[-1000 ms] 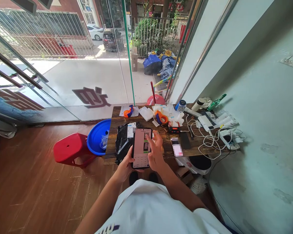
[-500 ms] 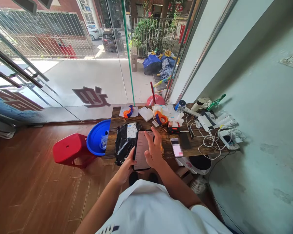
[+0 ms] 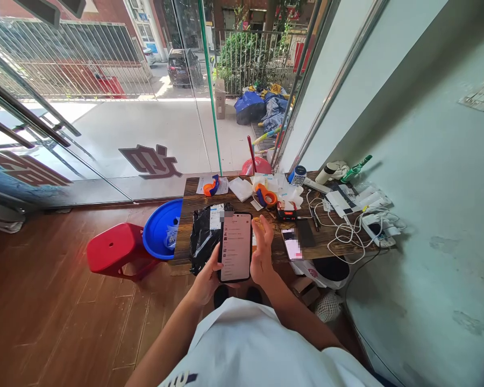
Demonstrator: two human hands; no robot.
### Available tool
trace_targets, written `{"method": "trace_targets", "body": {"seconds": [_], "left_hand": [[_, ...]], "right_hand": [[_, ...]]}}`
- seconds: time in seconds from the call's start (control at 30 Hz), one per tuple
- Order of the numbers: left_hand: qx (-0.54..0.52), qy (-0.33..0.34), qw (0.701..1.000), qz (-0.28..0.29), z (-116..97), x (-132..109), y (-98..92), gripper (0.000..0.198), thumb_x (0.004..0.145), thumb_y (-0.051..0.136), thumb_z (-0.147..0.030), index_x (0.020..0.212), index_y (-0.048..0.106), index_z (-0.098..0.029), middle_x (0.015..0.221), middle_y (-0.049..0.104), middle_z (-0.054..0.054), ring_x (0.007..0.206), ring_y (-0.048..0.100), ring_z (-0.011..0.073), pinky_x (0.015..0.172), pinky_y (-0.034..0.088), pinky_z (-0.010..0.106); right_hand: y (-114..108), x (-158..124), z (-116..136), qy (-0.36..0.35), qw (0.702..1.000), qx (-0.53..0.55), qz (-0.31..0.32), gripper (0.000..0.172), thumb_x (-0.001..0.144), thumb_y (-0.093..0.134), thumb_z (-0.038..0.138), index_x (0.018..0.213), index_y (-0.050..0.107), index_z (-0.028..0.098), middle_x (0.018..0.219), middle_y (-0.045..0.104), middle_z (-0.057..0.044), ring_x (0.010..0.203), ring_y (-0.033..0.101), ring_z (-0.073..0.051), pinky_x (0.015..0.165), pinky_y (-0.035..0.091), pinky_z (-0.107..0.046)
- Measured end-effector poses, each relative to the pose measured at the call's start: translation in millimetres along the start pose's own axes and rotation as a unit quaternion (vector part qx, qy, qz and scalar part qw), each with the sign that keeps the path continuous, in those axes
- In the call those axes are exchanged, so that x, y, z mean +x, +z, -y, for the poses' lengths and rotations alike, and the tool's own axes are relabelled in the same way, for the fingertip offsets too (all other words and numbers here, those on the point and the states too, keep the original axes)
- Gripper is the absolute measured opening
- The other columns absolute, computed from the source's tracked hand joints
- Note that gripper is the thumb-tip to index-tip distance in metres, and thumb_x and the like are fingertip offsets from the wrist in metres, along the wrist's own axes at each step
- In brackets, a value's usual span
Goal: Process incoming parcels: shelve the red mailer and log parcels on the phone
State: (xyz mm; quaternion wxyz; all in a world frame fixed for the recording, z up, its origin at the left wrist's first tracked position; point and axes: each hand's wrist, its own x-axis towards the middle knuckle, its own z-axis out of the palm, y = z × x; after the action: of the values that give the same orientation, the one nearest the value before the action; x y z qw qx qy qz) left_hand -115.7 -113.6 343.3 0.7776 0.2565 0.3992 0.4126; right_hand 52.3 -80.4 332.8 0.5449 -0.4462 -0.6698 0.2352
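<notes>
A large black-framed phone (image 3: 236,248) with a lit list on its screen is held upright over the front edge of the wooden table. My left hand (image 3: 207,277) grips its lower left side. Beside the phone's right edge is my right hand (image 3: 262,252), its fingers raised and apart, holding nothing. Behind the phone to the left lies a black plastic parcel (image 3: 204,236) with a white label, partly covered by the phone. A second phone (image 3: 292,245) lies on the table right of my right hand.
The wooden table (image 3: 185,215) bears two orange-blue tape dispensers (image 3: 265,195) (image 3: 212,186), papers, a black-red device (image 3: 286,210) and tangled white cables (image 3: 344,236). A blue tub (image 3: 155,228) and red stool (image 3: 113,247) stand at left. Beyond is a glass front; a wall rises at right.
My right hand has moved off the phone's screen to its right edge. The screen now shows a different list. My left hand keeps its hold.
</notes>
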Motion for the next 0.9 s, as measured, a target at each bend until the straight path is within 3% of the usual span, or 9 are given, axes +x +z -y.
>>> {"method": "trace_targets", "body": {"seconds": [0.13,0.33,0.57,0.7,0.77,0.83,0.9], "left_hand": [[-0.008,-0.002,1.0,0.002,-1.0,0.1,-2.0,0.083,0.079,0.05,-0.025,0.152,0.012,-0.036,0.138,0.05,0.009,0.106,0.059,0.0337,0.073,0.057,0.05],[0.003,-0.011,1.0,0.008,0.0,0.9,-0.6,0.079,0.08,0.047,-0.025,0.152,0.017,-0.036,0.133,0.054,0.01,0.096,0.063,0.0332,0.066,0.057,0.049],[0.009,-0.007,1.0,-0.01,-4.0,-2.8,4.1,0.082,0.078,0.051,-0.027,0.152,0.016,-0.037,0.133,0.053,0.009,0.095,0.063,0.0334,0.066,0.057,0.049],[0.0,-0.004,1.0,-0.005,-3.2,-4.0,2.8,0.079,0.079,0.049,-0.026,0.151,0.019,-0.036,0.133,0.054,0.008,0.094,0.063,0.0318,0.067,0.058,0.049],[-0.001,0.002,1.0,0.0,-2.1,-4.2,2.3,0.078,0.08,0.048,-0.026,0.151,0.02,-0.037,0.137,0.051,0.007,0.097,0.063,0.0319,0.068,0.058,0.049],[0.003,0.006,1.0,-0.005,-2.1,-5.0,3.5,0.078,0.08,0.049,-0.028,0.151,0.019,-0.037,0.139,0.049,0.007,0.098,0.062,0.0317,0.068,0.058,0.048],[0.002,0.005,1.0,-0.021,-3.9,-6.7,6.6,0.082,0.078,0.052,-0.029,0.152,0.016,-0.035,0.139,0.049,0.009,0.096,0.062,0.0317,0.066,0.058,0.048]], "right_hand": [[-5.7,5.8,-1.9,0.003,0.999,-0.032,0.015,0.062,0.094,0.015,0.064,0.143,0.04,0.036,0.154,0.013,-0.001,0.143,0.014,-0.033,0.113,0.018,-0.059],[-10.6,20.6,2.4,0.012,0.996,-0.083,0.019,0.062,0.094,0.016,0.064,0.147,0.032,0.037,0.152,0.016,-0.004,0.142,0.013,-0.035,0.113,0.014,-0.06],[-10.2,12.3,4.8,-0.024,0.997,-0.07,0.029,0.059,0.094,0.018,0.063,0.137,0.05,0.039,0.154,0.015,0.0,0.14,0.018,-0.035,0.112,0.016,-0.06],[-7.2,6.4,6.4,-0.035,0.995,-0.082,0.047,0.057,0.094,0.024,0.063,0.139,0.048,0.036,0.157,0.009,0.001,0.141,0.017,-0.036,0.113,0.014,-0.06],[-4.7,3.2,6.2,-0.016,0.997,-0.078,0.024,0.056,0.095,0.028,0.059,0.144,0.039,0.035,0.157,0.011,-0.002,0.141,0.017,-0.035,0.113,0.014,-0.06],[-1.6,0.2,5.9,0.034,0.998,-0.041,-0.015,0.057,0.096,0.035,0.054,0.148,0.031,0.032,0.154,0.02,-0.007,0.138,0.024,-0.033,0.11,0.023,-0.058],[1.4,-1.4,6.9,0.105,0.993,0.048,-0.02,0.053,0.095,0.043,0.048,0.144,0.036,0.029,0.143,0.039,-0.01,0.128,0.042,-0.031,0.101,0.039,-0.05]]}}
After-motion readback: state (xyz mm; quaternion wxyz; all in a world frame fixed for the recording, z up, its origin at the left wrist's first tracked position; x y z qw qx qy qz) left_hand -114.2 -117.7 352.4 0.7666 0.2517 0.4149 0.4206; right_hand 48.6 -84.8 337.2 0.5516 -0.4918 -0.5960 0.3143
